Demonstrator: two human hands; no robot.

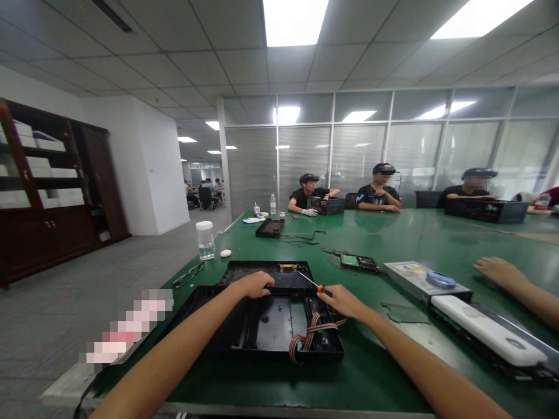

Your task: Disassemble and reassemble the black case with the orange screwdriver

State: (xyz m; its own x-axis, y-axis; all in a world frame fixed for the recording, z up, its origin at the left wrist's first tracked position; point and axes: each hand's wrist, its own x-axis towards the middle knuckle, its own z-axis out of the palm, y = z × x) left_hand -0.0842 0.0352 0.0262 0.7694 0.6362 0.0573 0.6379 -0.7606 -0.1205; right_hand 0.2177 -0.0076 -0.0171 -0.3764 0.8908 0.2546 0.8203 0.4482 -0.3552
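Observation:
A black electronics casing (271, 326) lies opened out before me on the green table, its tray-like far half (248, 272) standing behind the near one. My left hand (257, 285) is closed with curled fingers at the rim where the halves meet. In my right hand (340, 299) is a screwdriver (321, 288) with an orange and black handle. Its thin shaft slants up and left toward a small gold-coloured part (288, 267) in the far half; whether the tip touches it I cannot tell. Striped ribbon cables (312, 331) loop over the near half's right side.
To the right are a circuit board (358, 262), a metal drive box (406, 278) carrying a blue tape roll (440, 280), and a white device (489, 329). Another person's hand (500, 273) rests beyond. A clear jar (205, 240) stands left. Several people sit across the table.

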